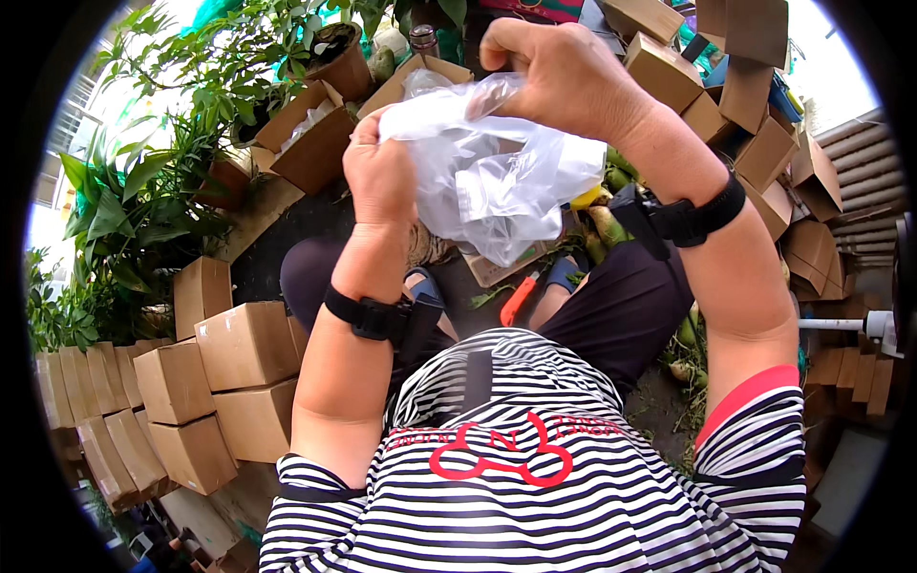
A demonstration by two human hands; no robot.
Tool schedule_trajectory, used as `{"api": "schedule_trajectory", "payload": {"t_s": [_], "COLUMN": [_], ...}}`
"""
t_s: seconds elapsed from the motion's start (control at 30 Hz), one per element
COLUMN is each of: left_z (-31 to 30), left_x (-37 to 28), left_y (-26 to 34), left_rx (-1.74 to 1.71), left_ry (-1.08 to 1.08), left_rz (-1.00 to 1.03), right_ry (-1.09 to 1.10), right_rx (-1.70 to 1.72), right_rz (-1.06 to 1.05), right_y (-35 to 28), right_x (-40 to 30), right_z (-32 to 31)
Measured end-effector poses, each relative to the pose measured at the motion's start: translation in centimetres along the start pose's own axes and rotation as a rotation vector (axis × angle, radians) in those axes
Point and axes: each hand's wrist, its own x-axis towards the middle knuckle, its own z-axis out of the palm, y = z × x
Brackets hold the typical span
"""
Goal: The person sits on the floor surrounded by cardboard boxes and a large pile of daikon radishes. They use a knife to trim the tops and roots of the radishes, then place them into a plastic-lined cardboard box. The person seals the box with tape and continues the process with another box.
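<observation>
Both of my hands are raised in front of me on a translucent plastic bag (pixel 494 183). My left hand (pixel 381 168) grips the bag's left edge in a closed fist. My right hand (pixel 548 79) pinches the upper right part of the bag between thumb and fingers. The bag hangs crumpled, and whether anything is inside it cannot be told. Below it, a flat scale-like object (pixel 501 268) shows in part on the floor. A knife with an orange-red handle (pixel 519 299) lies between my feet. Pale green radishes (pixel 607 225) lie to the right, partly behind the bag and my right arm.
An open cardboard box (pixel 308 143) with plastic inside stands at the upper left, near potted plants (pixel 333 61). Closed cartons (pixel 247 344) are stacked at the left. Empty boxes (pixel 663 71) pile up at the upper right. A metal-lidded bottle (pixel 424 39) stands at the top.
</observation>
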Motion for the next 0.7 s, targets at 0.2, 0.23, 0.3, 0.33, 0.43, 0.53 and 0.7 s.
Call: {"api": "schedule_trajectory", "payload": {"t_s": [0.2,0.23,0.3,0.33,0.43,0.53,0.7], "left_z": [-1.7,-2.4,-2.5,-2.4,-2.6,-2.1,-2.2], "left_x": [0.6,0.3,-0.4,-0.6,-0.4,0.2,2.9], "left_y": [-2.6,-3.5,-4.2,-4.2,-4.5,-3.2,-2.6], "left_rx": [-0.092,-0.047,-0.097,-0.147,-0.257,-0.268,0.577], "left_ry": [-0.017,-0.079,-0.088,-0.106,-0.221,-0.383,-0.555], "left_rz": [-0.068,-0.09,-0.29,-0.331,-0.428,-0.516,-0.291], "right_ry": [-0.454,-0.259,0.126,0.122,-0.265,-0.826,-0.79], "right_rx": [-0.528,-0.407,-0.172,-0.014,0.284,0.071,0.419], "right_rz": [0.352,0.269,0.111,0.114,0.126,0.528,0.5], "right_y": [4.1,2.6,-0.5,-2.5,-5.1,-1.8,2.5], "right_x": [-4.7,-5.0,-5.5,-6.0,-8.5,-6.8,-3.5], "right_z": [-1.6,-1.1,0.1,0.7,5.2,9.7,14.8]}}
